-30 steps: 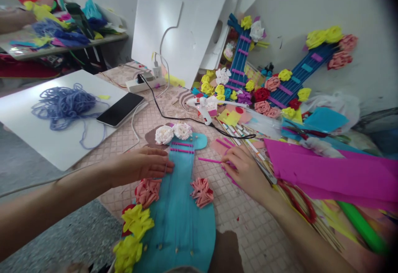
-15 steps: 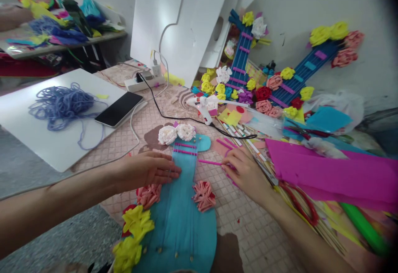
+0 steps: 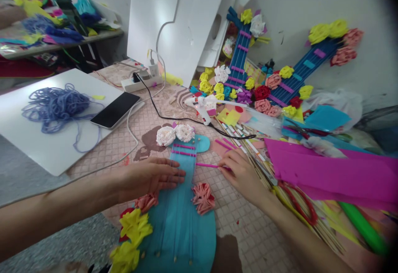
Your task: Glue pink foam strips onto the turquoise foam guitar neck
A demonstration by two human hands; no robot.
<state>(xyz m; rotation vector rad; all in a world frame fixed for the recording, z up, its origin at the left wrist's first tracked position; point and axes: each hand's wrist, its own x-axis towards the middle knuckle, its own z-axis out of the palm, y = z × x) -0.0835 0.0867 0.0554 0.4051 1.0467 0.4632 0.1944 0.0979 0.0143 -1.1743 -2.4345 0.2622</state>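
A turquoise guitar shape (image 3: pixel 186 223) lies in front of me, with thin strings along it and two magenta strips (image 3: pixel 184 153) across the upper neck. My left hand (image 3: pixel 155 175) rests over the left side of the neck, fingers stretched out and slightly apart, touching the strings. My right hand (image 3: pixel 238 171), right of the neck, pinches a thin magenta strip (image 3: pixel 207 165) whose far end reaches the neck's right edge. White paper flowers (image 3: pixel 175 134) sit at the head; a pink flower (image 3: pixel 203 198) and yellow flowers (image 3: pixel 135 225) are on the body.
A white glue gun (image 3: pixel 200 109) lies behind the guitar. To the left are a phone (image 3: pixel 115 110) and blue yarn (image 3: pixel 57 107) on a white board. Magenta paper (image 3: pixel 329 173), red-handled scissors (image 3: pixel 303 204) and sticks lie right. Two decorated blue guitars (image 3: pixel 239 59) lean at the back.
My left hand has moved slightly right, its fingers reaching farther across the neck. The strip in my right hand has shifted slightly left, its tip now at the neck's edge.
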